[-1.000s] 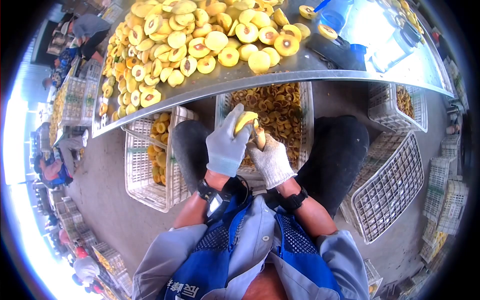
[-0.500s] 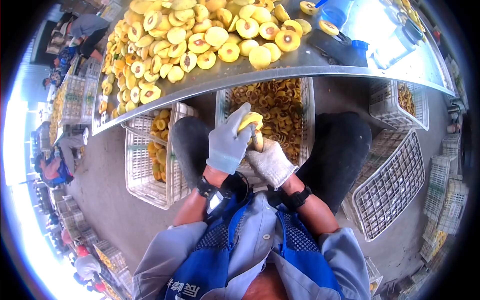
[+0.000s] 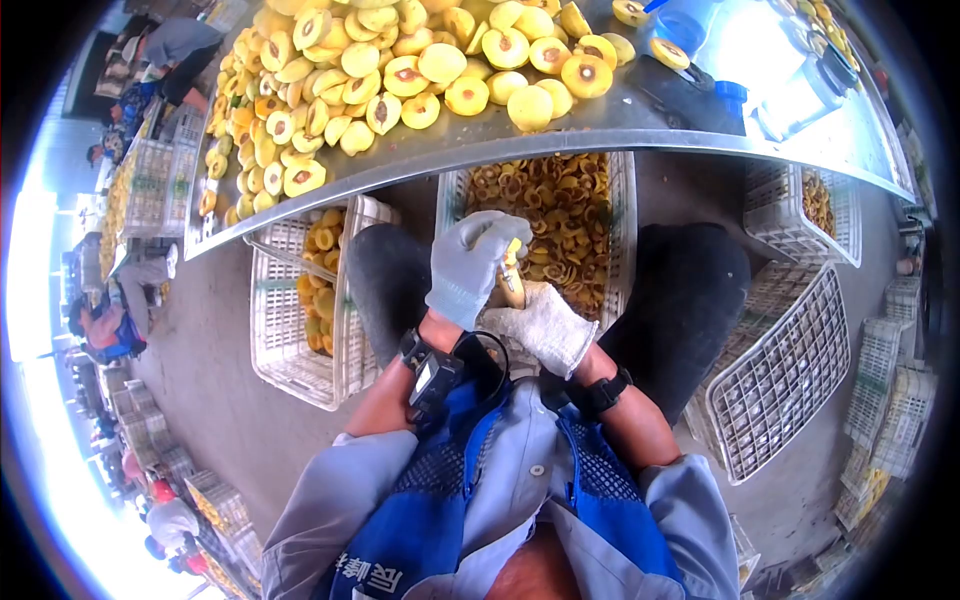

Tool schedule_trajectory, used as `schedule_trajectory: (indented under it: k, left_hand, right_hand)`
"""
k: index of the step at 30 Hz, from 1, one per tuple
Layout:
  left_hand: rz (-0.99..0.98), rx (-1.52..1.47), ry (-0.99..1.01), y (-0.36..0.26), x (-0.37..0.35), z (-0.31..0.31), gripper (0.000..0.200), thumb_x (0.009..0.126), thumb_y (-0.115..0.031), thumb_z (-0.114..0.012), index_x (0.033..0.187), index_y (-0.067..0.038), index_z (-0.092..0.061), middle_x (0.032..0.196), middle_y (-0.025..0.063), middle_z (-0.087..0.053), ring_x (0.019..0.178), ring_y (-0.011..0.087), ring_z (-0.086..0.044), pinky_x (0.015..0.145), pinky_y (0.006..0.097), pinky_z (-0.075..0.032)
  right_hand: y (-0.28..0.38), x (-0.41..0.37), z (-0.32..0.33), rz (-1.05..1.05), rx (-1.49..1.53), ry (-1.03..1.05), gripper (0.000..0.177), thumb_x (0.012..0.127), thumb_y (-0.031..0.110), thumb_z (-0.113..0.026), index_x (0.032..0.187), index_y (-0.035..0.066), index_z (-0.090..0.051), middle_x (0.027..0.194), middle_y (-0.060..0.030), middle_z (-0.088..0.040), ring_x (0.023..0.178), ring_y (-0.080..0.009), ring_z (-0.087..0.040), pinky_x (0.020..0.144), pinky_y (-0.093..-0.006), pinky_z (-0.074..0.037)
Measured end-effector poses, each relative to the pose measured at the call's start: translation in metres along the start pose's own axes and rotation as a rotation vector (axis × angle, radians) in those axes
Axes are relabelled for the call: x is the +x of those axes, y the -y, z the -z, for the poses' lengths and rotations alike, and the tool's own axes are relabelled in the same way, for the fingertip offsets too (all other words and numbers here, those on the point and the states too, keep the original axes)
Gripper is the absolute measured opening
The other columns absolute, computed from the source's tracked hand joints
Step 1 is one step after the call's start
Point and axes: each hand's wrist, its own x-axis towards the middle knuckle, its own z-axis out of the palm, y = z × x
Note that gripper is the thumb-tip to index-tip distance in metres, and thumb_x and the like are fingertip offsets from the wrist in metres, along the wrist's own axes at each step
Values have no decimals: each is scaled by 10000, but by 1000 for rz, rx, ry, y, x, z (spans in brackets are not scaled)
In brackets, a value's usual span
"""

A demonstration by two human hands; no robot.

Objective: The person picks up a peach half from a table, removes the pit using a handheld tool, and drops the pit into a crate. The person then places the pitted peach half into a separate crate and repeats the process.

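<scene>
Head view: left hand [image 3: 470, 265] grip closed round a peach [image 3: 512, 247]; right hand [image 3: 545, 325] pinches a tool [image 3: 513, 290] just beneath it.

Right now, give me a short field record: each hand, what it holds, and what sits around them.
left hand: grey glove, fingers wrapped round a peach, mostly hidden
right hand: white glove, grips a brownish tool, kind unclear, against the peach
below hands: crate of brown-orange fruit pieces
above hands: metal table piled with peach halves
</scene>
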Motion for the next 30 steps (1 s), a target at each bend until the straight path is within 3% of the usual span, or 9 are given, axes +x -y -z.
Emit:
schedule_trajectory:
  k: [4, 10, 15, 19, 22, 25, 26, 28, 30]
  left_hand:
    - [94, -81, 54, 10, 4, 5, 219, 1004, -136, -636, 1052, 46, -748, 952, 131, -775, 841, 182, -738, 781, 288, -595]
    - [32, -220, -24, 17, -4, 1, 230, 1003, -135, -629, 1022, 58, -752, 935, 133, -768, 837, 184, -739, 740, 288, -593]
    - [64, -1, 238, 13, 8, 18, 228, 993, -139, -643, 1019, 59, -754, 945, 142, -768, 826, 192, -737, 716, 305, -594]
    - [84, -61, 372, 22, 19, 22, 273, 1006, -212, -632, 992, 28, -761, 933, 162, -759, 790, 229, -726, 693, 326, -586]
    - [79, -494, 385, 23, 3, 17, 377, 1035, -350, -595, 1008, 2, -726, 898, 168, -734, 756, 269, -704, 671, 350, -576]
    - [236, -821, 405, 33, -2, 16, 483, 1043, -484, -563, 1037, -13, -672, 906, 175, -707, 764, 299, -688, 652, 370, -566]
    - [87, -695, 268, 23, -2, 15, 535, 1041, -545, -556, 1081, -18, -636, 951, 180, -694, 797, 299, -684, 669, 382, -570]
    - [63, -611, -29, 18, 11, 36, 518, 1069, -502, -495, 1090, -7, -647, 981, 203, -724, 834, 314, -718, 744, 397, -596]
    - [-156, -107, -182, 10, 21, 98, 459, 1022, -454, -571, 1096, -17, -692, 1005, 189, -742, 882, 311, -729, 787, 395, -589]
  right_hand:
    - [3, -4, 0, -13, -52, 10, 216, 902, 164, -768, 1056, 13, -768, 854, -43, -745, 759, -94, -670, 673, -279, -543]
    - [2, -6, 3, -92, 89, 159, 206, 896, 162, -767, 1041, 16, -766, 815, -36, -730, 698, -108, -663, 632, -272, -538]
    - [-10, 3, 1, -13, -92, 104, 239, 894, 161, -790, 1085, 22, -752, 791, -41, -709, 686, -109, -656, 592, -236, -515]
    - [-4, -4, 3, -123, 258, 255, 236, 896, 171, -802, 1072, 27, -736, 746, -24, -668, 582, -101, -602, 495, -244, -465]
    - [0, -6, 4, -132, 329, 337, 219, 892, 172, -809, 1029, 25, -722, 713, -12, -640, 505, -92, -548, 431, -255, -418]
    - [3, -10, 2, -61, 284, 361, 208, 886, 173, -814, 984, 23, -709, 692, -11, -626, 475, -85, -520, 406, -253, -385]
    - [5, -12, 2, -41, 283, 379, 210, 886, 175, -815, 980, 22, -708, 689, -12, -625, 480, -84, -522, 414, -247, -386]
    - [9, -14, 0, 61, 226, 302, 209, 891, 176, -813, 976, 20, -703, 677, -15, -617, 482, -80, -515, 437, -235, -393]
    - [9, -13, 1, -20, 276, 266, 204, 897, 170, -808, 993, 21, -707, 681, -15, -619, 489, -80, -519, 450, -235, -404]
